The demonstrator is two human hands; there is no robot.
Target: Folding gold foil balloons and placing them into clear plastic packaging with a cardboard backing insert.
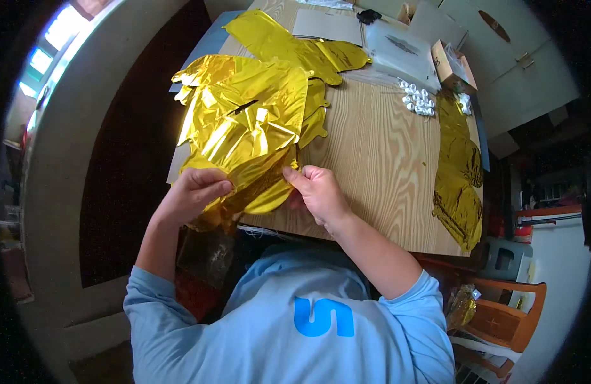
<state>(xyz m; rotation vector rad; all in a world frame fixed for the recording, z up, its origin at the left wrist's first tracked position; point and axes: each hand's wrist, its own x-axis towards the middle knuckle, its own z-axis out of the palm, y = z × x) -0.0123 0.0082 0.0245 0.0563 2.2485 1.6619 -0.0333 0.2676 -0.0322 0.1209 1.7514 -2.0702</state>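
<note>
Flat, shiny gold foil balloons [244,115] lie in a loose stack on the left half of the wooden table. At the table's near edge, my left hand [196,194] pinches the near part of the top foil balloon between thumb and curled fingers. My right hand [316,192] grips the same balloon's right edge, its thumb on top of the foil. Between my hands the foil is stretched, with a darker, creased band across it. A small dark slit-like mark shows near the middle of the balloon. Some fingertips are hidden behind the foil.
More gold foil [459,173] lies along the table's right edge. Several small white rolls [417,99] sit near the far right, beside a clear plastic bag [401,54] and a cardboard box [453,67]. A wooden chair [510,313] stands at lower right.
</note>
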